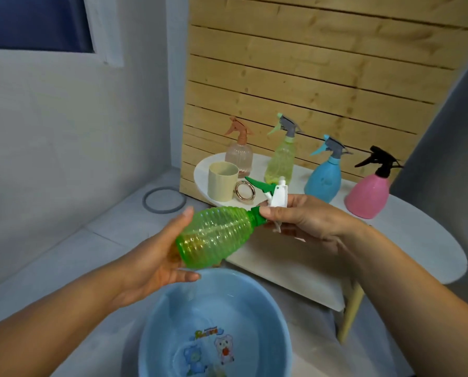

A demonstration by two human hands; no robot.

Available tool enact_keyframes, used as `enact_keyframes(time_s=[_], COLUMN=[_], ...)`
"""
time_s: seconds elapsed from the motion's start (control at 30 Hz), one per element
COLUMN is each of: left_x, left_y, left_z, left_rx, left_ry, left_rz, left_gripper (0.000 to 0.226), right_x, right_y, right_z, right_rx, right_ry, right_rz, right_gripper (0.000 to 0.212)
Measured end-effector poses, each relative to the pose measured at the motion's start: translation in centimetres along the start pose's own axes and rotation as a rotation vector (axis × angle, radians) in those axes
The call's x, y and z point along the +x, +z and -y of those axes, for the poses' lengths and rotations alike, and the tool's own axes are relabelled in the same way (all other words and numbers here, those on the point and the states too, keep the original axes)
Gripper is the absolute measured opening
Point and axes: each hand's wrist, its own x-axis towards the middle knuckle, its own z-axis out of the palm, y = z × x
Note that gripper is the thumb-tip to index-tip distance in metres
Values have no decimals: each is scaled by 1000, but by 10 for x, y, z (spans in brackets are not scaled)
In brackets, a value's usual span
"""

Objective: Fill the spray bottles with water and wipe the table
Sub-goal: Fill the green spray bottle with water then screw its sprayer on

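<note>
The left hand (156,257) cups the base of a green spray bottle (213,238) held sideways above a blue basin (216,330). The right hand (303,221) pinches its green-and-white spray head (270,194) at the neck. Behind, four spray bottles, a beige cup (223,180) stand on the white counter (406,240).

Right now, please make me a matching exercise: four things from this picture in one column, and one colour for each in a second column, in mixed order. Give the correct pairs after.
Things:
1. bottle in the hands
2. basin
3. cup
4. bottle farthest right on the table

Colours:
A. pink with a black spray head
B. beige
C. clear green
D. light blue with cartoon animals inside

Pairs: 1-C, 2-D, 3-B, 4-A
</note>
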Motion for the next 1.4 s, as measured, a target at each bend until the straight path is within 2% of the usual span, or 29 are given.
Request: enact_keyframes(time_s=[0.1,0.17,0.27,0.3,0.33,0.4,0.5,0.57,0.67,0.73,0.8,0.93,1.0,1.1,1.17,1.27,1.33,1.4], left_x=[3,4,-1,0,1,2,2,1,-1,-2,-4,-3,-3,-6,-7,-5,-5,-3], left_y=[5,4,6,5,3,3,1,2,6,3,-1,-5,-8,-17,-24,-32,-34,-30], left_z=[6,12,12,13,15,15,12,6,-2,-1,-2,-4,-5,-9,-10,-8,-5,-1], left_rx=[3,56,275,379,442,419,229,182,134,98,107,212,230,279,254,216,188,162], left_ry=[-35,46,160,208,250,261,168,145,111,53,11,9,-18,-33,-29,-31,-23,-18], left_rz=[-81,-86,-28,-46,-84,-147,-111,-45,-117,-142,-76,-62,-71,-59,-62,-104,-149,-161], left_gripper=[68,82,108,111,107,90,80,71,60,69,78,96,91,82,82,94,103,103], right_x=[2,4,8,8,8,7,6,7,8,8,8,6,6,11,18,27,34,39], right_y=[6,8,9,10,10,10,7,6,6,7,7,9,6,-13,-35,-67,-81,-93], right_z=[0,-1,-3,-3,-3,-3,-5,-7,-7,-6,-5,-3,1,6,2,-11,-24,-38], right_rx=[-23,-50,-72,-72,-69,-59,-37,-20,-10,-19,-37,-84,-35,35,63,122,166,163], right_ry=[44,104,178,186,182,148,75,54,29,6,-1,-19,-37,-57,-44,88,212,316], right_rz=[-23,-56,-120,-130,-131,-118,-92,-70,-34,-21,-21,-34,-77,-226,-336,-447,-488,-546], right_gripper=[48,39,41,45,49,50,42,41,39,35,29,32,33,43,38,24,23,23])
